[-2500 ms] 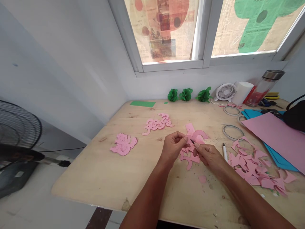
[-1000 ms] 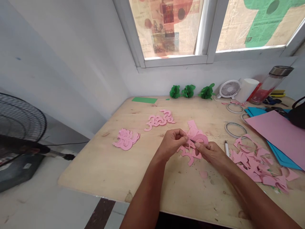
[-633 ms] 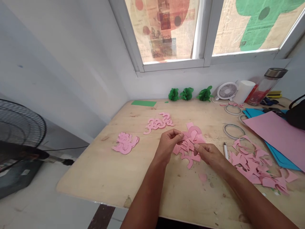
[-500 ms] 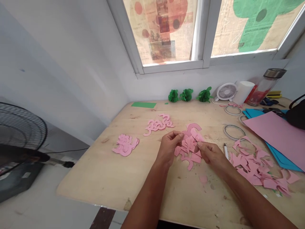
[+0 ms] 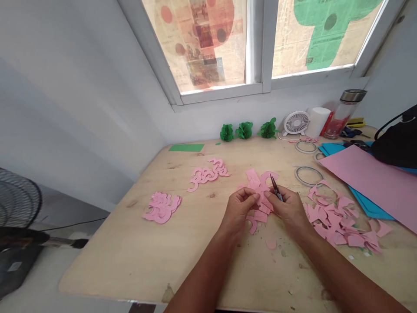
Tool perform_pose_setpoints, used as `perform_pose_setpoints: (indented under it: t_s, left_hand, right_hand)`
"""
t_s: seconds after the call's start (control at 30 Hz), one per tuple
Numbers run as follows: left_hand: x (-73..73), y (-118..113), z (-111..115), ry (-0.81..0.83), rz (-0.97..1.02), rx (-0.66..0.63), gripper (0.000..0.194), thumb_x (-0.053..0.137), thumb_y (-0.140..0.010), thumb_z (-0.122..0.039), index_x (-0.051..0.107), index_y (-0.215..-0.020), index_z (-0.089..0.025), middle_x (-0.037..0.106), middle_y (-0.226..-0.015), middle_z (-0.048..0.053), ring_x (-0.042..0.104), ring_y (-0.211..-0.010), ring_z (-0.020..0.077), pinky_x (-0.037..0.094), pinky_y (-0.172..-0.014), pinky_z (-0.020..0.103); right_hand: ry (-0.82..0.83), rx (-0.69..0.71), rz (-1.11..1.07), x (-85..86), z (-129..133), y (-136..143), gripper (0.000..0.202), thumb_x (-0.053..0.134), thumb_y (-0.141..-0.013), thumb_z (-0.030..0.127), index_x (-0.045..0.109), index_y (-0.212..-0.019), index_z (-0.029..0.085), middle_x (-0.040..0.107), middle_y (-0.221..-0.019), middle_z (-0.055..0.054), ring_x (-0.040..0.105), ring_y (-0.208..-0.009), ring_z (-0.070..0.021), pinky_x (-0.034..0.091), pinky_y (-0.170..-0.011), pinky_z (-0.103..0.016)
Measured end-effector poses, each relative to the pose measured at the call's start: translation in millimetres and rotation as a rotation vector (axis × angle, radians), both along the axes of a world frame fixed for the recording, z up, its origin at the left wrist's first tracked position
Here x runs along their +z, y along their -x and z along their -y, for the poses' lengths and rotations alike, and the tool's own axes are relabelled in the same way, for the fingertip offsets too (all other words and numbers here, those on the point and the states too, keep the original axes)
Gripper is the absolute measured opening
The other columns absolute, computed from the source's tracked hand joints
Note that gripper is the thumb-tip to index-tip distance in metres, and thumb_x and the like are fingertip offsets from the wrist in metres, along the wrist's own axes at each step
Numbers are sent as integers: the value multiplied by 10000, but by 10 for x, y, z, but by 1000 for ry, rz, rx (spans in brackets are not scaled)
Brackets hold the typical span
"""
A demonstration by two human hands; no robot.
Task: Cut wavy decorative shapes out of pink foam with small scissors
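Left hand (image 5: 240,208) is pinching a pink paper piece (image 5: 261,194), and the right hand (image 5: 289,211) has its thumb at the same paper while its fingers are wrapped around a dark pointed tool (image 5: 276,188), tip aimed away from the person. Going by the little white fan (image 5: 296,123), that paper is well in front and a bit left, over some loose pink cutouts (image 5: 253,179).

Containers: there's a clear bottle (image 5: 342,115) with a metal lid right of the fan, past a white cylinder (image 5: 317,123). Red shows low in it; can't tell if that's liquid. The black bag (image 5: 397,139) is way off to the fan's right, contents hidden.

Tabletop (image 5: 130,252) is pale wood, kinda stained. Three green paper puffs (image 5: 244,130) sit left of the fan, with a green strip (image 5: 186,148) further left. In front of it is a grey ring (image 5: 302,183), then a messy pink scrap heap (image 5: 339,221) nearer the person. Pink sheet (image 5: 374,182) over blue sheets (image 5: 368,204) to its right.

Room-wise: white wall, papered window (image 5: 265,43) above the fan, and a big black cage fan (image 5: 19,200) far to its left, off the tabletop.
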State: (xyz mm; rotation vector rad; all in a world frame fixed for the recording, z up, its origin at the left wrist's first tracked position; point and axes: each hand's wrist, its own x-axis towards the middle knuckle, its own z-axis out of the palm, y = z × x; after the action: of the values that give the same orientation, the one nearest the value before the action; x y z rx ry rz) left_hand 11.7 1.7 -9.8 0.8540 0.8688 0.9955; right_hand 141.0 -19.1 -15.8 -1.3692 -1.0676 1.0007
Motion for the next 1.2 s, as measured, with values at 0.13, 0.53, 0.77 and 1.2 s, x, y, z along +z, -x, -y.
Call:
perform_pose_setpoints:
  t_s: [0.13, 0.53, 0.77, 1.2]
  left_hand:
    - [2, 18, -6, -42, -99, -30, 184, 686, -630, -281, 582, -662, -132, 545, -594, -1, 499, -550, 86, 378, -550, 213]
    - [20, 19, -15, -98, -155, -13, 180, 680, -626, -286, 584, -643, -135, 545, -568, -9, 501, -533, 91, 387, -558, 225]
    - [35, 71, -44, -149, -94, 171, 157, 662, -654, -276, 577, -646, -144, 537, -583, -21, 506, -556, 85, 386, -576, 217]
    - [85, 57, -20, -123, -16, 239, 138, 661, -648, -260, 585, -653, -146, 550, -581, -19, 516, -554, 83, 394, -589, 221]
  right_hand:
    - [0, -30, -37, 5, 3, -9, 239, 603, -706, 391, 529, -688, 164, 328, -522, 55, 275, -466, -89, 211, -431, -220]
    - [-17, 3, -46, 35, 13, 9, 234, 605, -716, 377, 521, -665, 165, 340, -526, 54, 287, -478, -88, 228, -443, -221]
    - [3, 161, -140, 73, 35, 11, 341, 507, -778, 482, 577, -785, 149, 321, -475, 61, 262, -422, -87, 189, -398, -226]
    - [92, 330, -94, -82, 32, 89, 401, 446, -815, 514, 562, -674, 158, 284, -421, 70, 223, -406, -76, 167, -395, -221]
